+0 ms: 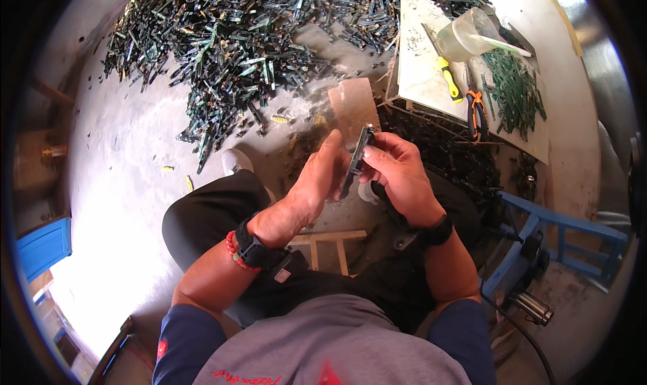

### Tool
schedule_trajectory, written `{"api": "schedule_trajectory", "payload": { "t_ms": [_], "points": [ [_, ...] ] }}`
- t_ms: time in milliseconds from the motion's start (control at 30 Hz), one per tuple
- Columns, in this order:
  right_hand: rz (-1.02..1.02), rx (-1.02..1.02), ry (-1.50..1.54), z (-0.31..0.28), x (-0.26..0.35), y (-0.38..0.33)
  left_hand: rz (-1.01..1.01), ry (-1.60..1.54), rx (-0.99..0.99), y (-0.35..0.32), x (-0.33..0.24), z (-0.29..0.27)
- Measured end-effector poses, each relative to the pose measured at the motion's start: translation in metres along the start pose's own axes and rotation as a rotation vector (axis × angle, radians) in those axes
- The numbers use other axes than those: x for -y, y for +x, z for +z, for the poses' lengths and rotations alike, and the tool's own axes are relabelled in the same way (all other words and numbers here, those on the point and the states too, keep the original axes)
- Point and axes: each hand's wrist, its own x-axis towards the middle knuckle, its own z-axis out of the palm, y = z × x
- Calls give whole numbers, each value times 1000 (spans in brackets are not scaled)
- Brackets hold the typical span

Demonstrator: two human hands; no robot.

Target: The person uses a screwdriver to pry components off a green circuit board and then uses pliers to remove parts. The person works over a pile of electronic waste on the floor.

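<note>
Between the thumb and fingers of my right hand [405, 177] is a slim black strip-shaped part [356, 161], tilted with its upper end away from me. It looks like a narrow plastic piece with small details along it; its exact kind I cannot make out. My left hand [309, 181] is beside the strip, thumb and fingers stretched out and palm turned toward it. The left fingers are close to the strip's lower end; whether they touch it is partly hidden.
A large heap of dark strips [229, 48] covers the floor ahead. To the right, a white board [421, 68] bears orange-handled pliers [477, 112], a yellow-handled tool [449, 80], a clear plastic cup [465, 35] and green strips [515, 92]. A blue metal frame [573, 230] stands at the right.
</note>
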Motion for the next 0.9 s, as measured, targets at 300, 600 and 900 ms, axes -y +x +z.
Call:
{"api": "schedule_trajectory", "payload": {
  "t_ms": [300, 600, 900],
  "points": [
    [48, -121, -205, 16, 10, -3, -59, -50, -3, -6, -8, 10],
    [-4, -134, -85, 24, -1, 1, -121, -160, 26, -8, -10, 15],
    [-89, -160, -182, 25, -13, 2, -97, -195, -96, -13, -16, 18]
  ]
}}
